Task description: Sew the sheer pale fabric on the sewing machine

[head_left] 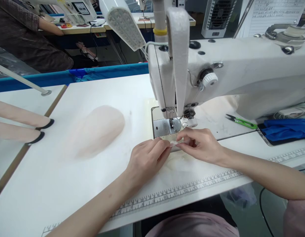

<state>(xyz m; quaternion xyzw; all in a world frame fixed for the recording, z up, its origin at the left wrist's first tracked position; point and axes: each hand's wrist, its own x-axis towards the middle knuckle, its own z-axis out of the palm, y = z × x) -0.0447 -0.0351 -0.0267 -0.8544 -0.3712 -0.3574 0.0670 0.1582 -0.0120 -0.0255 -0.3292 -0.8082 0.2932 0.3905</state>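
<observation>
My left hand (149,156) and my right hand (201,144) meet just in front of the sewing machine (216,62). Between their fingertips is a small piece of thin whitish fabric (173,143), pinched from both sides. It lies close to the metal needle plate (164,127), on the near side of the presser foot (171,123). The fingers hide most of the fabric, so its full shape does not show. Both hands are closed, thumbs against fingers.
Green thread snips (242,122) lie right of the machine, beside blue cloth (288,129) on a dark tray. A printed ruler (177,194) runs along the front edge. Two beige tubular pieces with dark ends (21,131) extend over the left side. Another person (26,36) sits beyond.
</observation>
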